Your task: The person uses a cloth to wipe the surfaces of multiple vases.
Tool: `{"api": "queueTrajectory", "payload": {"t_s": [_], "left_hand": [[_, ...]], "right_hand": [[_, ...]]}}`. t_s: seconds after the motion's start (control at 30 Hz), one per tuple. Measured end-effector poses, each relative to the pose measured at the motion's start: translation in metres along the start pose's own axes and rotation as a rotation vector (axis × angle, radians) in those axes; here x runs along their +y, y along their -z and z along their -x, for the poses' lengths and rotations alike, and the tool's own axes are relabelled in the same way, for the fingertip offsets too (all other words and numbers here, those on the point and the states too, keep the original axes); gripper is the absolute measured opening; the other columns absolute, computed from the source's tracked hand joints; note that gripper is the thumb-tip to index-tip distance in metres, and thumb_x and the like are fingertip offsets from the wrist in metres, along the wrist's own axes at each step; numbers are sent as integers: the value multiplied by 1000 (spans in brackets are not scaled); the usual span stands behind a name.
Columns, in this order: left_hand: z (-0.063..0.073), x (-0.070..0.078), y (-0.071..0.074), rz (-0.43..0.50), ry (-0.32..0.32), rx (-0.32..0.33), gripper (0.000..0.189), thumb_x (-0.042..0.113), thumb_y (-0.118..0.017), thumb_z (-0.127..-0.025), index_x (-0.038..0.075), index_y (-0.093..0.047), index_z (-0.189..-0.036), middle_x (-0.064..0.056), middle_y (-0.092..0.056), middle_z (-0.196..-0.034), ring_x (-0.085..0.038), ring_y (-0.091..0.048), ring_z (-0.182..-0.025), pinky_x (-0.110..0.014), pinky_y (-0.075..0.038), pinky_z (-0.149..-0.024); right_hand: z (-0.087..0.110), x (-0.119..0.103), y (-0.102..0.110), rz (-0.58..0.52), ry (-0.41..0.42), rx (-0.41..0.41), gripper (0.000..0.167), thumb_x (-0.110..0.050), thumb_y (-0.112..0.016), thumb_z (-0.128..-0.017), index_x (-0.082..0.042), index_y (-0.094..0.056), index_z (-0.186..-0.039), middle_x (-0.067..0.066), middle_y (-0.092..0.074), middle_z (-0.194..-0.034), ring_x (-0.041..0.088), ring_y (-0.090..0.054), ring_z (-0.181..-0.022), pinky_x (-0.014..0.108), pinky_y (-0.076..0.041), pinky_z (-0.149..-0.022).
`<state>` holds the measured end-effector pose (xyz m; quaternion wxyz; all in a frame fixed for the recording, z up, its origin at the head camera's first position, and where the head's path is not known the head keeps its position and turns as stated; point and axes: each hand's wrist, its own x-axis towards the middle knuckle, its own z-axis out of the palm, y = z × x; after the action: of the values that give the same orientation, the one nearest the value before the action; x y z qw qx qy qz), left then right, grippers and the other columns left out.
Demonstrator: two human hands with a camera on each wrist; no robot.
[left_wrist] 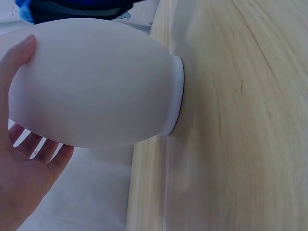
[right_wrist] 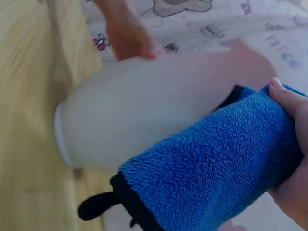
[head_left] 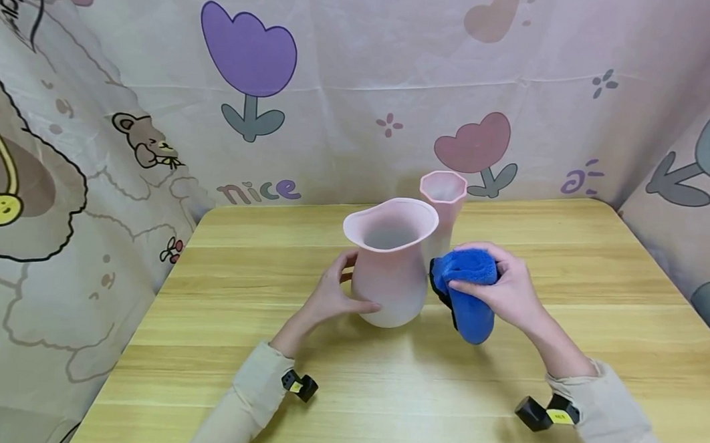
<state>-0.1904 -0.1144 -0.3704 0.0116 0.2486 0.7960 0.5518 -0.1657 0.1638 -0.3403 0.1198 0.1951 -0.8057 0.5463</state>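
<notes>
A wide-mouthed vase point(head_left: 390, 283), pink at its flared rim and fading to white below, stands upright on the wooden table point(head_left: 256, 276). My left hand point(head_left: 334, 293) holds it by the left side, thumb at the front and fingers curving round behind, as the left wrist view also shows. Just right of the vase, my right hand point(head_left: 513, 290) grips a folded blue plush cloth point(right_wrist: 211, 159) with black edging and a black loop. Part of the cloth hangs down below the fingers. In the head view a narrow gap appears between cloth and vase.
Behind the cloth stands a narrower pink vase point(head_left: 446, 213) with an angular rim, its lower part partly hidden. A printed curtain point(head_left: 351, 61) hangs along the table's back and sides. Small black devices point(head_left: 301, 386) are strapped to both sleeves.
</notes>
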Motion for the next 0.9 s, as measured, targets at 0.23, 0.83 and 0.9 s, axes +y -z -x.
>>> {"api": "queueTrajectory", "payload": {"t_s": [0.23,0.83,0.9], "left_hand": [[1,0,0,-7,4,-2,83,1,-80,-61,-2,-35,-131,-19,-44,-128,-34,-41,-117,-46,-40,-95],[1,-1,0,4,8,3,83,1,-80,-61,-2,-35,-131,-19,-43,-129,-33,-40,-118,-47,-39,-96],[1,-1,0,1,15,4,84,1,-80,-61,-1,-35,-131,-18,-43,-129,-32,-41,-118,-46,-39,-96]], "right_hand": [[-3,-11,-4,-24,25,-222,43,-3,-76,-69,-4,-59,-108,5,-64,-104,18,-60,-93,42,-47,-79],[-33,8,-24,-76,-40,-27,45,-2,-70,-77,0,-53,-118,20,-57,-116,33,-54,-104,53,-43,-89],[-31,10,-26,-45,-20,-18,47,-3,-69,-77,-1,-51,-121,21,-56,-117,35,-54,-105,56,-42,-88]]}}
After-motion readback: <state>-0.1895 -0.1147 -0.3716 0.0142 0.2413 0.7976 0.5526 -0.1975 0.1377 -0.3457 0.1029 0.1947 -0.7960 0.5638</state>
